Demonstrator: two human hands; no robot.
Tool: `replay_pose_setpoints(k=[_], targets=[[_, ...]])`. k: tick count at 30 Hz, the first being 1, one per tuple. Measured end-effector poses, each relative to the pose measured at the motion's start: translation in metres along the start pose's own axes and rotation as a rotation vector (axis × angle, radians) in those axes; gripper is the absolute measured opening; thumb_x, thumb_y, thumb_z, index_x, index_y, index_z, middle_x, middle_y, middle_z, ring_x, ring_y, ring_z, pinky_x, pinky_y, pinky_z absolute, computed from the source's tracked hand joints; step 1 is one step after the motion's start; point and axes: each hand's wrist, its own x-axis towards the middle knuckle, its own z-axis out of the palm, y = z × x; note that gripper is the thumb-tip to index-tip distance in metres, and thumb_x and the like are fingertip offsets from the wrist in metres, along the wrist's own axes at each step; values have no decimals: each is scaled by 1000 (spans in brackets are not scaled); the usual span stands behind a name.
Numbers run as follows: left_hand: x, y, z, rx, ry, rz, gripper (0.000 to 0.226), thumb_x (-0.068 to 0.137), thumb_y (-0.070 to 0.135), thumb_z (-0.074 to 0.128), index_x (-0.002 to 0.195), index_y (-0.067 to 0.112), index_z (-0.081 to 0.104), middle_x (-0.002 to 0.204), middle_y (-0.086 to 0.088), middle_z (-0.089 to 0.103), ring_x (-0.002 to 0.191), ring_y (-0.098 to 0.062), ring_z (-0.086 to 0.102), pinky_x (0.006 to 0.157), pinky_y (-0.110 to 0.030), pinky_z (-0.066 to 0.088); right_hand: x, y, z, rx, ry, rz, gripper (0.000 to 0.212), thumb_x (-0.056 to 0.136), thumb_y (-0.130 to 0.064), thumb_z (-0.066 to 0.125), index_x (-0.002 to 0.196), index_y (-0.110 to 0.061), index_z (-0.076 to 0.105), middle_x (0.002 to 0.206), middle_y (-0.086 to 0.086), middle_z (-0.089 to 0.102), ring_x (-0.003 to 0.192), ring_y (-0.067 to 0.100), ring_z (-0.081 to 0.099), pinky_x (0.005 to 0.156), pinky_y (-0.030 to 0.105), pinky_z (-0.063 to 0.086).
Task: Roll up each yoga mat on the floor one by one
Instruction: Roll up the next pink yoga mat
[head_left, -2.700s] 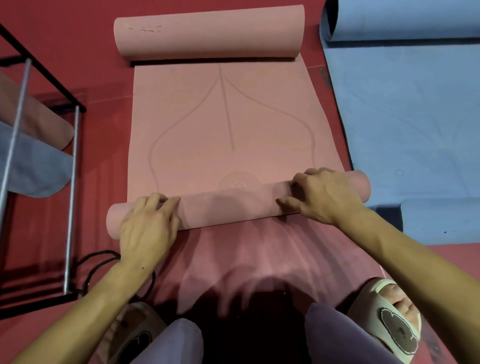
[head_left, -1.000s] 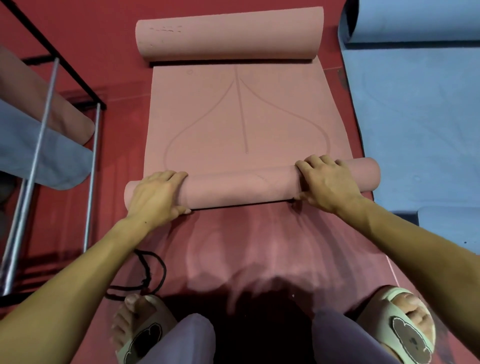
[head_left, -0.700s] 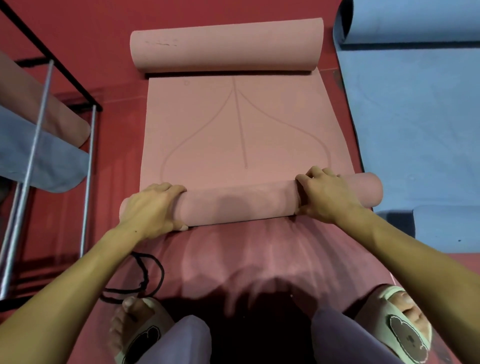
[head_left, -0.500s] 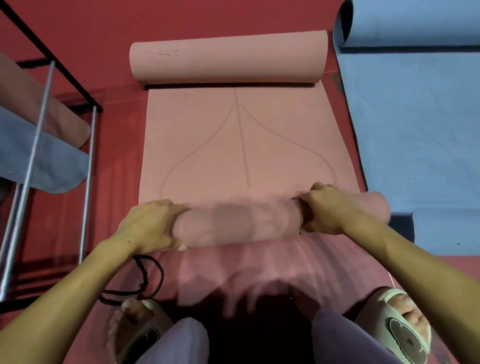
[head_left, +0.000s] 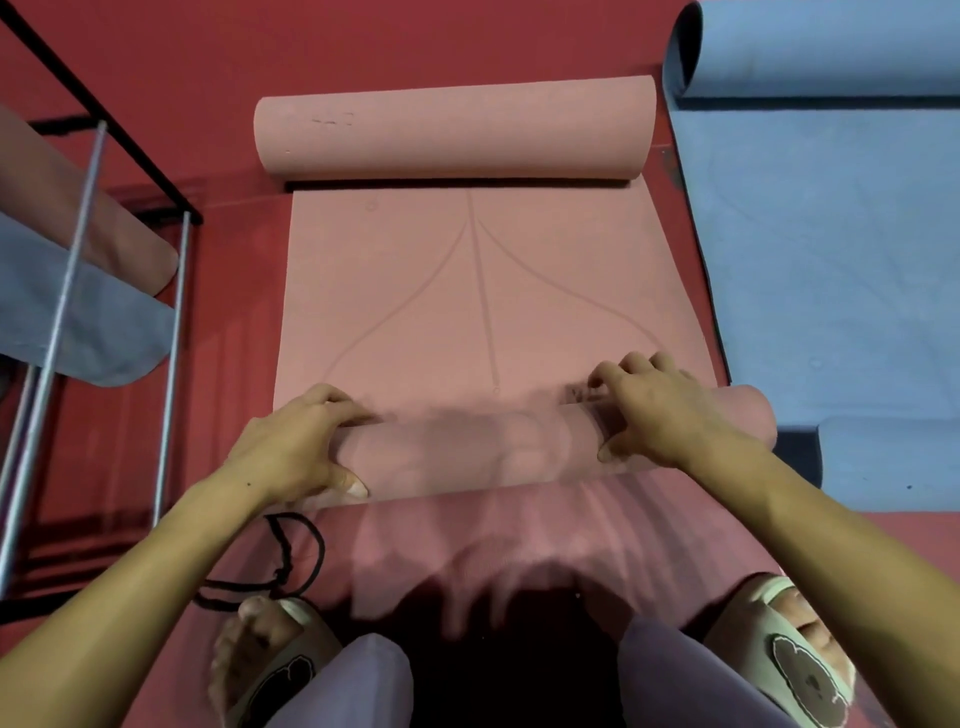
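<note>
The pink yoga mat (head_left: 467, 291) lies on the red floor (head_left: 415, 47), rolled at its near end and curled at its far end. The left hand (head_left: 291, 447) and right hand (head_left: 660, 410) curl round the near roll (head_left: 467, 452). A blue yoga mat (head_left: 831, 249) lies beside its right edge

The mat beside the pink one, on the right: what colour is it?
Blue mat, plain; seen in the head view, the only one.
</note>
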Motion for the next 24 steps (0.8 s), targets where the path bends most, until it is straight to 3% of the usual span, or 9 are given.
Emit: replay_pose_setpoints(k=[5, 9, 14, 19, 21, 24], targets=[[-3, -8, 4, -33, 204, -30, 72, 61, 67, 88, 126, 55, 58, 118, 27, 47, 117, -6, 51, 69, -38, 48, 6, 0, -9, 64, 48, -30, 52, 83, -42, 83, 126, -26, 60, 117, 2, 59, 110, 28, 55, 72, 37, 46], [-6, -5, 7, -43, 372, -8, 47, 74, 62, 82, 114, 46, 63, 109, 24, 55, 107, -6, 54, 65, -37, 51, 11, -5, -3, 47, 140, -28, 22, 93, -24, 70, 112, -17, 62, 104, 5, 67, 93, 31, 63, 72, 43, 55], [-9, 1, 8, -2, 441, 23, 30, 85, 55, 74, 112, 43, 67, 105, 21, 61, 102, -12, 61, 65, -40, 56, 19, -1, 10, 60, 272, -40, 19, 97, -21, 67, 115, -18, 73, 108, 8, 59, 97, 32, 54, 74, 42, 55], [-11, 13, 10, -12, 531, -69, 17, 94, 40, 73, 108, 33, 67, 105, 15, 72, 97, -21, 70, 70, -43, 54, 21, -1, 22, 35, 410, -23, 17, 88, -8, 71, 102, -13, 65, 87, 6, 66, 79, 30, 57, 54, 40, 50], [-10, 16, 9, -17, 550, -86, 16, 95, 36, 72, 109, 29, 70, 105, 10, 75, 96, -25, 72, 71, -41, 52, 18, 0, 22, 46, 444, -37, 10, 96, -23, 65, 98, -14, 65, 89, 5, 69, 82, 29, 58, 60, 42, 53], [-7, 19, 8, -43, 542, -123, 26, 95, 42, 69, 115, 26, 70, 110, 5, 76, 97, -28, 72, 73, -40, 48, 12, -4, 21, 101, 386, -45, 50, 98, -62, 50, 107, -17, 68, 107, 1, 72, 101, 28, 61, 80, 41, 54]])
